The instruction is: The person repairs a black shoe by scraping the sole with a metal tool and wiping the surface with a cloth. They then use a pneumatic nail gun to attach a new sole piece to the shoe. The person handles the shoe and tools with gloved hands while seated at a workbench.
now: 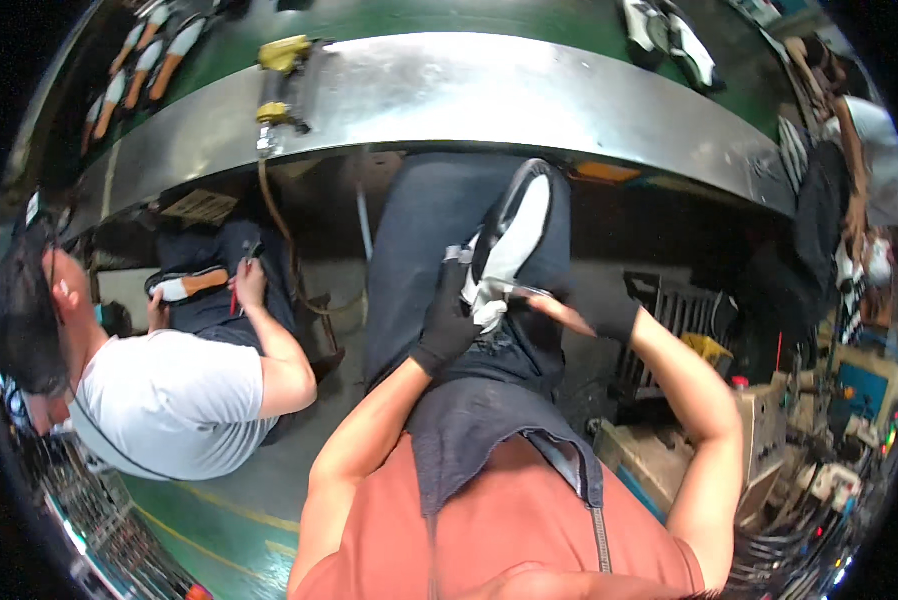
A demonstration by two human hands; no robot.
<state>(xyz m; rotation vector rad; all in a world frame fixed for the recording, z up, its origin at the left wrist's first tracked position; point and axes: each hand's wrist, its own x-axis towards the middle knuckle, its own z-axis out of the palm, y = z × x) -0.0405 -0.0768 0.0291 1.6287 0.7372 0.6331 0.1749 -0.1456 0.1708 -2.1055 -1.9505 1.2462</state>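
A black shoe with a white underside (521,235) lies along my lap, toe pointing away from me. My left hand (449,315), in a dark glove with bare fingertips, is closed on the shoe's left side near the heel. A crumpled white piece (489,317) sticks out at the heel end. My right hand (587,315), also dark-gloved with bare fingers, grips a slim silvery metal tool (507,288). The tool's tip reaches the shoe's heel area; its exact kind is too blurred to make out.
Ahead runs a metal bench edge (449,95) bearing a yellow air tool (281,85) with a hose. Green surface beyond holds shoes (669,45). At left, a seated co-worker (179,390) holds a shoe and red-handled tool. Machinery (759,430) stands right.
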